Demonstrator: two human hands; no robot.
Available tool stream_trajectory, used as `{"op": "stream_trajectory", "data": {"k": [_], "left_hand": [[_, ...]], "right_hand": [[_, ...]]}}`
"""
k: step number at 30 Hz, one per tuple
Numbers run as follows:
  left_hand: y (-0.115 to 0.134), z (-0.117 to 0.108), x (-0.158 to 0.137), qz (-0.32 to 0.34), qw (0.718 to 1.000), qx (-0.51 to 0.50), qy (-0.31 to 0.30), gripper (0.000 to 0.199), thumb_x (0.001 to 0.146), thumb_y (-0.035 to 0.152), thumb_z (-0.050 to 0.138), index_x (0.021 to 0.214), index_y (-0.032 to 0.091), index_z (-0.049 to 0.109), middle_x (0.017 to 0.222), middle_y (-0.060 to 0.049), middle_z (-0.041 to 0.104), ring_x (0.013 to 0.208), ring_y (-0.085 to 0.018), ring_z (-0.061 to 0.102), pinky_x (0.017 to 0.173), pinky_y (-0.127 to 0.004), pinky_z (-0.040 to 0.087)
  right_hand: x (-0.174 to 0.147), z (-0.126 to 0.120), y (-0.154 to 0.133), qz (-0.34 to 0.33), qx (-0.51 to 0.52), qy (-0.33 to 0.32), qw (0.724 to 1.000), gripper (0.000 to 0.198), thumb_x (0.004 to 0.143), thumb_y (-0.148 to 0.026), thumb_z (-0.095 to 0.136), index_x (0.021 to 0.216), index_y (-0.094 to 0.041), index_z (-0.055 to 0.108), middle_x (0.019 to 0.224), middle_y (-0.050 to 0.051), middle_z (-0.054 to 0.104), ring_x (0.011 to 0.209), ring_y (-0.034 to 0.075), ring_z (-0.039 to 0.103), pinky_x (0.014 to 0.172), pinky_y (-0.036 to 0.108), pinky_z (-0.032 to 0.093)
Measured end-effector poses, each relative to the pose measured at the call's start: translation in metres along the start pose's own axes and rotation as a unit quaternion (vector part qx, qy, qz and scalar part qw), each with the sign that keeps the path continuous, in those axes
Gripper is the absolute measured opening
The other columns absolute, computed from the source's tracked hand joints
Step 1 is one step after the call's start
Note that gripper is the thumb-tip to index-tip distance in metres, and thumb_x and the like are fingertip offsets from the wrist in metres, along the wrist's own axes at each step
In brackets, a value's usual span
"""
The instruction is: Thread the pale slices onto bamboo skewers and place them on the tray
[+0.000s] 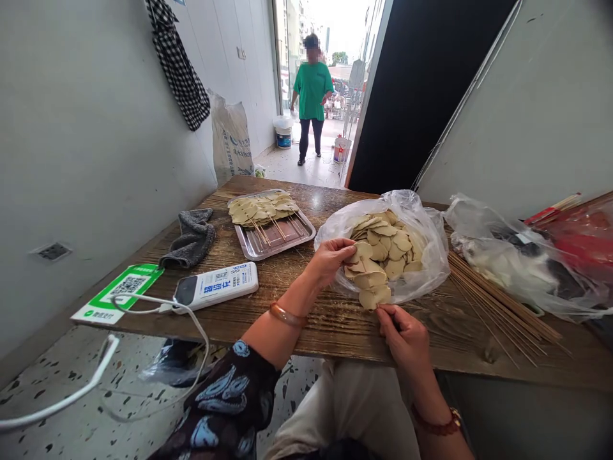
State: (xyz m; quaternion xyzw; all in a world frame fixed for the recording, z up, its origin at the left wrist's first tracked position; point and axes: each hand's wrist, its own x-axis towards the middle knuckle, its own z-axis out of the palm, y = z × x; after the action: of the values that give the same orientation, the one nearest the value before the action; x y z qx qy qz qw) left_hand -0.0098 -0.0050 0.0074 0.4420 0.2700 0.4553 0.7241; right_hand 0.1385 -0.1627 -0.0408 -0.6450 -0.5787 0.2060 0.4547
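My left hand pinches the edge of a pale round slice at the top of a skewered row. Below it, more slices sit threaded on a thin stick. The lower end of this skewer is between the thumb and fingers of my right hand, close to the table's front edge. Just behind the skewer, an open clear plastic bag holds a heap of loose pale slices. Bare wooden skewers lie fanned out to the right of the bag.
A metal tray of filled skewers stands behind my left hand. Left on the wooden table are a grey cloth, a cabled white device and a green QR card. Plastic bags crowd the right. A person stands near the doorway.
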Motion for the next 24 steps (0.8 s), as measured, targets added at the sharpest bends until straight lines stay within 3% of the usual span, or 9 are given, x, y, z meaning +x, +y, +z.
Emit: {"op": "stream_trajectory", "data": {"k": [5,17,24], "left_hand": [[-0.0028,0.0026,-0.0002,-0.004,1.000,0.008,0.002,0.042,0.049,0.036,0.086,0.076,0.010,0.067,0.061,0.000,0.060,0.052,-0.006,0.050,0.052,-0.020,0.038],[-0.0037,0.0039,0.0002,0.085,0.986,0.142,0.013,0.024,0.066,0.029,0.072,0.079,0.010,0.068,0.063,0.001,0.056,0.056,-0.006,0.044,0.054,-0.020,0.034],[-0.0062,0.0030,0.0019,0.096,0.980,0.172,0.031,0.023,0.067,0.029,0.070,0.081,0.011,0.065,0.064,0.001,0.058,0.057,-0.007,0.048,0.055,-0.019,0.036]], "right_hand": [[-0.0003,0.0005,0.0011,0.016,0.010,0.004,1.000,0.030,0.089,-0.043,0.053,0.083,-0.019,0.068,0.055,-0.003,0.054,0.052,0.013,0.052,0.053,0.023,0.039],[0.0025,0.0008,-0.0027,0.004,0.008,0.010,1.000,0.031,0.089,-0.042,0.052,0.082,-0.017,0.069,0.053,-0.004,0.051,0.050,0.012,0.048,0.051,0.022,0.036],[0.0036,0.0000,-0.0044,-0.005,0.011,0.008,1.000,0.032,0.090,-0.041,0.051,0.079,-0.017,0.068,0.053,-0.004,0.050,0.051,0.012,0.048,0.052,0.022,0.036]]}}
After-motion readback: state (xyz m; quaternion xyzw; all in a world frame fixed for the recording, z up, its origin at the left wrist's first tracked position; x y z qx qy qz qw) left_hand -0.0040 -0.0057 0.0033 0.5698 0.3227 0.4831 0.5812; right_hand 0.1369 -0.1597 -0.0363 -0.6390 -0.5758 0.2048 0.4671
